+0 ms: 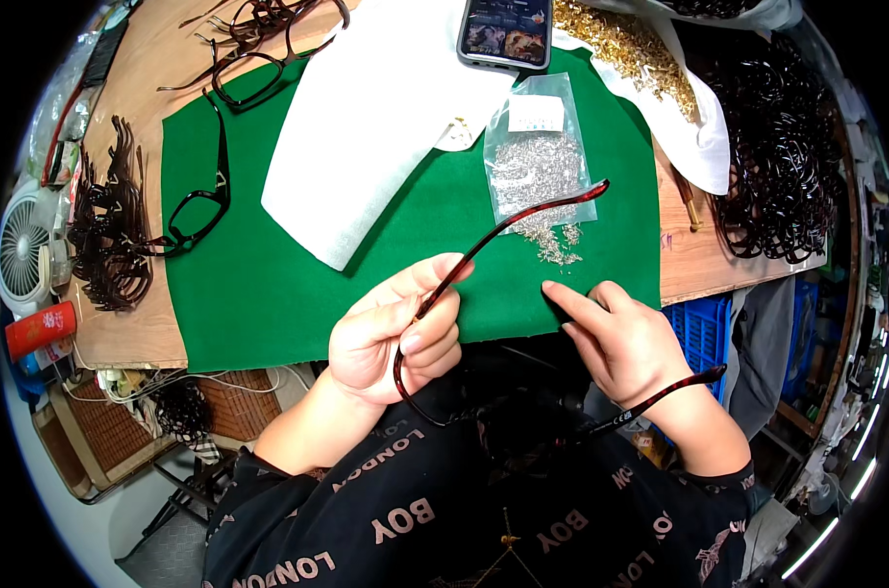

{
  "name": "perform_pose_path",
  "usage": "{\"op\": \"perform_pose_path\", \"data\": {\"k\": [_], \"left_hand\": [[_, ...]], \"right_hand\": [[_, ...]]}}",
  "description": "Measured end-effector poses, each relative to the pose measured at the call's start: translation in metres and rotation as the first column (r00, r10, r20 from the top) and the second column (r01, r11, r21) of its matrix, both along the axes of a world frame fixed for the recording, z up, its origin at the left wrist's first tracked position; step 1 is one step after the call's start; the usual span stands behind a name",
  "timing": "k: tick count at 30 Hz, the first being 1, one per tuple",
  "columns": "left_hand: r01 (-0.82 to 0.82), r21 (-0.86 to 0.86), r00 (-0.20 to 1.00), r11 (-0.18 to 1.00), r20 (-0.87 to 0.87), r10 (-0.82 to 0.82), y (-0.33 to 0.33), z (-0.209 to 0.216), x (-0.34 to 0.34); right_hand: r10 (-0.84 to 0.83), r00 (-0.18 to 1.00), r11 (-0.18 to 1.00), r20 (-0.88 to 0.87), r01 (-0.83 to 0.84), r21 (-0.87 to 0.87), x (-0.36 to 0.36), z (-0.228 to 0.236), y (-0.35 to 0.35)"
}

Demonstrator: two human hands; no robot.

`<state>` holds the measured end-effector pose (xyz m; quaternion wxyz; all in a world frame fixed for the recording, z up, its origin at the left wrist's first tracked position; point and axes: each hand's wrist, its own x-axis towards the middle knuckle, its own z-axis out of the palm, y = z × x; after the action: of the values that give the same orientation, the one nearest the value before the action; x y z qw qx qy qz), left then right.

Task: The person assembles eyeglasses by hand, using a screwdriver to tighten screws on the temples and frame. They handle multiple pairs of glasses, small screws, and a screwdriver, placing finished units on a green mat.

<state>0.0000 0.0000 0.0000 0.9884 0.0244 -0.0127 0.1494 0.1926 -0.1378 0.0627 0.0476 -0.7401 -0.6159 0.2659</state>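
Pointing up-right, temple arm (pixel 508 227) in left hand (pixel 395 333).

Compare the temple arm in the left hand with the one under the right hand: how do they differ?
The temple arm in the left hand is gripped and angled up over the green mat. The second temple arm lies below the right hand, off the mat; whether that hand grips it is unclear. Both are slim, dark reddish tortoiseshell.

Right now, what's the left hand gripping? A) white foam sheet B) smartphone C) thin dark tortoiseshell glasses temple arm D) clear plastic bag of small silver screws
C: the left hand is closed around the thin dark tortoiseshell glasses temple arm, which rises toward the clear plastic bag of small silver screws lying untouched on the green felt mat.
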Motion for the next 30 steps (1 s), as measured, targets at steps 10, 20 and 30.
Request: {"op": "perform_pose_path", "data": {"k": [10,20,30], "left_hand": [[0.003,-0.005,1.0,1.0,-0.01,-0.003,0.001,-0.006,0.003],[0.052,-0.066,0.997,0.996,-0.051,-0.055,-0.008,-0.014,0.009],[-0.024,-0.091,0.999,0.996,0.019,0.026,-0.01,-0.018,0.014]], "right_hand": [[0.096,0.984,0.995,0.15,-0.092,-0.034,-0.001,0.0,0.0],[-0.114,0.71,0.993,-0.695,0.094,-0.067,-0.007,-0.001,0.01],[-0.645,-0.136,0.759,-0.752,0.0,-0.651,-0.022,0.003,0.038]]}}
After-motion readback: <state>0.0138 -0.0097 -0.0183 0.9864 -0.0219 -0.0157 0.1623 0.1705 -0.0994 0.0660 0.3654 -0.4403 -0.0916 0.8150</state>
